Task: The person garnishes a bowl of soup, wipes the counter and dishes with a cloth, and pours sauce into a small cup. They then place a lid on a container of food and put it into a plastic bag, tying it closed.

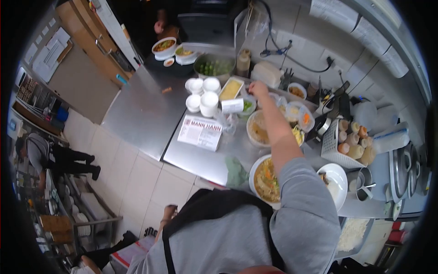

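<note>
One arm reaches over the steel counter, and my right hand (259,89) is at the containers by the wall, its fingers bent together; anything between them is too small to make out. Beside it are a tub of chopped greens (247,106) and a tray of yellow food (231,89). Under the forearm sits a round tub of brownish food (258,128). A large bowl of soup with vegetables (267,180) stands near my body, partly hidden by the sleeve. Low at my left side, my left hand (169,212) hangs beyond the counter edge, small and blurred.
Stacked white bowls (209,103) and a printed sheet (200,133) lie on the counter's left part. Sauce bottles fill a white basket (335,144) at right. A green cloth (236,172) hangs at the front edge. A co-worker (54,155) stands at far left.
</note>
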A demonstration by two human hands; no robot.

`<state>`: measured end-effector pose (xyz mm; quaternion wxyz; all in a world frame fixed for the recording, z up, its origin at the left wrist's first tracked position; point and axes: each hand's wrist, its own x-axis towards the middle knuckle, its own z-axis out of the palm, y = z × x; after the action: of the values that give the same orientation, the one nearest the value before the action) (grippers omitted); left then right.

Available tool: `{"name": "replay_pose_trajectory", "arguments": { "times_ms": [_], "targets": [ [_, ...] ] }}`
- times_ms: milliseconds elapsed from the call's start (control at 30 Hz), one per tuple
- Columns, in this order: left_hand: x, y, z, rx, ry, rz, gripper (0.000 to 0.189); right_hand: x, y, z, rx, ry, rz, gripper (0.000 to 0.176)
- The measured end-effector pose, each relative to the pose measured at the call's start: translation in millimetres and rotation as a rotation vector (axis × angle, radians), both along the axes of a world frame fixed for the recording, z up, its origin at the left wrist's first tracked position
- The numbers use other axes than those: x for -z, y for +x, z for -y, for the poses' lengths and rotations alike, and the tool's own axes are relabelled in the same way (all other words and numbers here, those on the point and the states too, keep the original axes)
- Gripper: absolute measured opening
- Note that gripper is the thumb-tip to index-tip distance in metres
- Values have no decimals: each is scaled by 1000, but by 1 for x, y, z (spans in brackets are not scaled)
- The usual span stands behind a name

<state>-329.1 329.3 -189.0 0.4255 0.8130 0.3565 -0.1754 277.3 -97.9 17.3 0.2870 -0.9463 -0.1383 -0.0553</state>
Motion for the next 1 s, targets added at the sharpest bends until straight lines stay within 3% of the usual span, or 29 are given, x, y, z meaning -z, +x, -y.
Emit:
{"name": "replay_pose_trajectory", "arguments": {
  "times_ms": [33,100,233,300,400,467,533,600,633,667,700,733,800,900,933,1000],
  "targets": [
    [3,4,-5,68,-77,-57,17,6,-2,3,75,156,5,17],
    [-14,11,2,131,-88,50,18,23,14,14,97,720,-322,17],
    [-24,26,13,42,-122,-69,19,-19,-26,32,45,998,-431,22],
    [-24,27,12,-36,-155,-222,22,-50,-64,41,10,1263,-445,25],
    [-12,30,0,49,-104,-258,23,-101,-143,67,-28,1101,-406,24],
    [17,25,-35,287,-110,-87,22,-120,-198,95,-19,892,-407,20],
    [0,46,-47,-133,-61,-60,23,-146,-263,106,82,613,-356,14],
    [2,77,-83,-336,182,182,17,-136,-306,133,38,403,-444,11],
    [4,97,-104,-389,508,357,18,-131,-329,134,-15,372,-375,11],
    [-23,122,-113,-426,646,465,20,-127,-347,134,15,259,-362,11],
    [-82,153,-97,-476,704,547,22,-124,-361,134,47,146,-346,12],
    [-127,182,-89,-517,624,551,23,-122,-370,132,27,140,-354,12],
    [-150,234,-97,-405,659,682,23,-118,-383,125,-18,-77,-207,11],
    [-181,318,-79,-225,553,750,22,-111,-391,118,110,-175,-102,10],
    [-181,345,-77,-83,644,756,24,-113,-392,110,111,-176,-102,10],
    [-187,399,-66,146,741,701,20,-125,-394,90,442,-434,-306,13]
  ]
}}
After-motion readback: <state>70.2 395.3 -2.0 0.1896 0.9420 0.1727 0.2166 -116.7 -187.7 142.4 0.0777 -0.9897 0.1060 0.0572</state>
